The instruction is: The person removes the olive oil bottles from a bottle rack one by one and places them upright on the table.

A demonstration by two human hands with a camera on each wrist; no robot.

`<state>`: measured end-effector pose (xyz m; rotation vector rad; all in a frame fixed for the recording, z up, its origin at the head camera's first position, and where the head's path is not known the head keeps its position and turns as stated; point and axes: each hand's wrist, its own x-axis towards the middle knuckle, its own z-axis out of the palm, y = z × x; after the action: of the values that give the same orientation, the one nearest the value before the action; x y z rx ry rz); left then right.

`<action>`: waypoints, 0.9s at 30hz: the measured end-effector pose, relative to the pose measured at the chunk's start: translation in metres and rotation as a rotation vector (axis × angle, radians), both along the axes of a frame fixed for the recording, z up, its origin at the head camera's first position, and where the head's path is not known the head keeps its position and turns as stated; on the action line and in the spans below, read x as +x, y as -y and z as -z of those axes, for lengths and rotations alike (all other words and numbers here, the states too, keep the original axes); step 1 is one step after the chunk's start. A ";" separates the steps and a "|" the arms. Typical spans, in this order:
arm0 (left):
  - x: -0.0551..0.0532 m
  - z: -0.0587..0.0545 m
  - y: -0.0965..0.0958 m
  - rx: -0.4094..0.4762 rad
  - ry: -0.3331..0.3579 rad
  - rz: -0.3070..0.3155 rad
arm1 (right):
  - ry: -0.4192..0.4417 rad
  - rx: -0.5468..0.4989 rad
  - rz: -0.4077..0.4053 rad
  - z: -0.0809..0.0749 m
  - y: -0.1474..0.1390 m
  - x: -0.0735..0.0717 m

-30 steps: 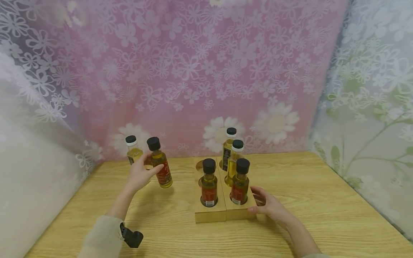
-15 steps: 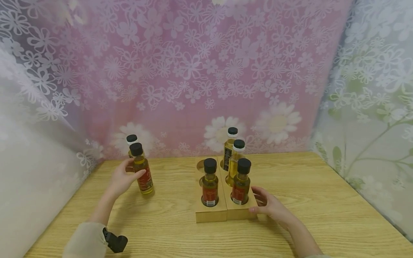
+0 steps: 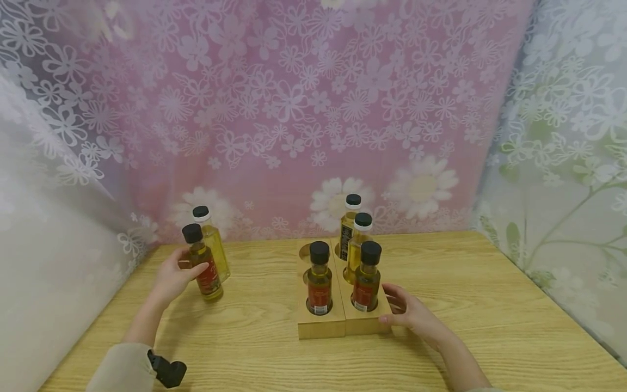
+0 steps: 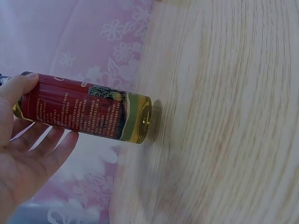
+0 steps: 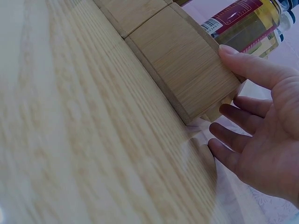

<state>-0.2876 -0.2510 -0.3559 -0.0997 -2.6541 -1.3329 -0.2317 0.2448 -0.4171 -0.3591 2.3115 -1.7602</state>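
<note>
In the head view my left hand (image 3: 172, 277) grips an olive oil bottle (image 3: 204, 275) with a black cap and red label, at the left of the table. In the left wrist view the bottle (image 4: 84, 107) lies between thumb and fingers; whether its base touches the wood I cannot tell. Just behind it stands a clear bottle of yellow oil (image 3: 217, 253). My right hand (image 3: 416, 318) is at the front right corner of the right wooden bottle rack (image 3: 364, 326). In the right wrist view the thumb touches that rack's (image 5: 184, 60) edge, and the fingers extend loosely past its side.
A second wooden rack (image 3: 320, 330) abuts the right one, with a red-labelled bottle (image 3: 319, 291) at its front and open holes (image 3: 306, 251) behind. The right rack holds a red-labelled bottle (image 3: 365, 288) and two yellow oil bottles. Floral curtains surround the table (image 3: 259, 348).
My left hand has carried the red-labelled bottle left and nearer to me, beside the yellow oil bottle, which shows more fully now. My right hand has stayed at the rack.
</note>
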 end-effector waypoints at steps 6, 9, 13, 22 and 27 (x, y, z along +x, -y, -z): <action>-0.001 0.006 0.005 -0.006 0.020 -0.015 | -0.001 0.003 0.005 0.001 0.000 0.001; -0.002 0.007 0.006 -0.002 0.031 -0.023 | -0.004 0.008 -0.002 0.001 0.000 0.001; -0.002 0.007 0.007 -0.003 0.036 -0.028 | -0.001 0.005 0.000 0.000 0.000 0.001; -0.003 0.007 0.005 -0.003 0.054 -0.036 | -0.005 0.008 0.002 0.001 -0.001 0.000; -0.002 0.008 0.006 0.023 0.050 -0.048 | -0.013 0.016 -0.006 0.000 0.000 0.000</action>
<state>-0.2893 -0.2571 -0.3634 0.0002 -2.6639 -1.3680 -0.2317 0.2452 -0.4168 -0.3755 2.3303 -1.7407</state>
